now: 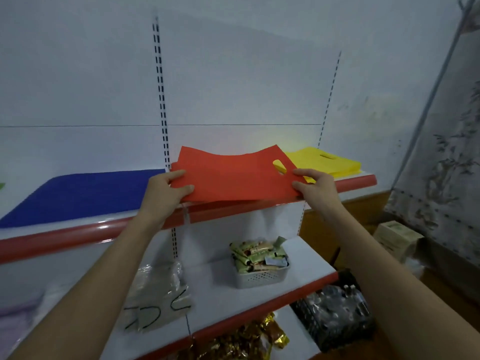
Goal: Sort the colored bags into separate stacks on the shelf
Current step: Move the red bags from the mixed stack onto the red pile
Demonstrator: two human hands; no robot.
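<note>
Both hands pinch the red bag (233, 175) at centre, left hand (166, 189) on its 9 o'clock edge, right hand (315, 184) on its 3 o'clock edge, likely to square it on the red stack. On the shelf (78, 233), blue stack (78, 196) lies at 9 o'clock, yellow stack (327, 161) at 3 o'clock, so colours look already separated.

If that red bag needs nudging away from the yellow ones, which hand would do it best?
The right hand, probably. It grips the red bag at the end that overlaps the yellow stack. The left hand holds the far end, beside the blue stack.
</note>
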